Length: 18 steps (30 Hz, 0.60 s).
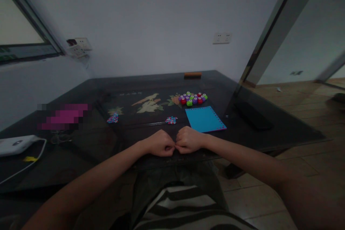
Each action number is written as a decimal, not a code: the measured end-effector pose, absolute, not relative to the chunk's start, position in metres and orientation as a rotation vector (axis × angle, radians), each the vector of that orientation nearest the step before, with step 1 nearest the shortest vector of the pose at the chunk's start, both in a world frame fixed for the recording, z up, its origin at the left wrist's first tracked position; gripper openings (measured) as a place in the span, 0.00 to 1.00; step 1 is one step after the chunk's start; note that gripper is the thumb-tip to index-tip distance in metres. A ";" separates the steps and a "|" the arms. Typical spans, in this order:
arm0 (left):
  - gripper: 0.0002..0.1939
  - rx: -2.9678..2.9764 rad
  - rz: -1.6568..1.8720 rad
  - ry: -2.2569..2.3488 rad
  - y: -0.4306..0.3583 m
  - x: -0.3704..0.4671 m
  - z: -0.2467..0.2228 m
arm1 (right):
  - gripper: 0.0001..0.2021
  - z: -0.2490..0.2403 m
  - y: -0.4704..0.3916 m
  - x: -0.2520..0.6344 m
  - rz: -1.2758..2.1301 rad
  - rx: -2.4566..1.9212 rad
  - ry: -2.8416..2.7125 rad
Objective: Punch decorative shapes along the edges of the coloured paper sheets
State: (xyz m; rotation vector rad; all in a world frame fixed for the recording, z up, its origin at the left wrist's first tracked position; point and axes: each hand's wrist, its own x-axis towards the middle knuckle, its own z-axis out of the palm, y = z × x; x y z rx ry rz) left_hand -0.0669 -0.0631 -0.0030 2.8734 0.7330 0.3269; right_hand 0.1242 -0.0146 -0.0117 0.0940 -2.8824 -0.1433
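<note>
My left hand (161,143) is a loose fist at the table's front edge, with no object showing in it. Knuckle to knuckle with it, my right hand (189,140) is also curled closed, and nothing shows in its fingers. Just behind them lies a small pile of colourful beads (171,120). A blue square sheet with a dotted border (205,119) lies behind and right of my right hand. Beyond the sheet is a cluster of red, green and purple round pieces (193,99). Another small bead pile (112,118) sits farther left.
The dark table (151,82) has a bird and flower picture on its top. At left are a pink item (66,115), clear glasses (61,137) and a white device (17,145) with a cable. A black case (253,115) lies right; a brown block (192,74) stands near the wall.
</note>
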 end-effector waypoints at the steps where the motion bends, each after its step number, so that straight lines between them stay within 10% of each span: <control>1: 0.11 2.874 0.324 0.730 -0.063 -0.067 -0.003 | 0.17 -0.012 -0.015 0.124 -0.145 0.093 -2.880; 18: 0.11 2.890 0.304 0.715 -0.064 -0.064 0.002 | 0.18 -0.007 -0.017 0.125 -0.099 0.090 -2.891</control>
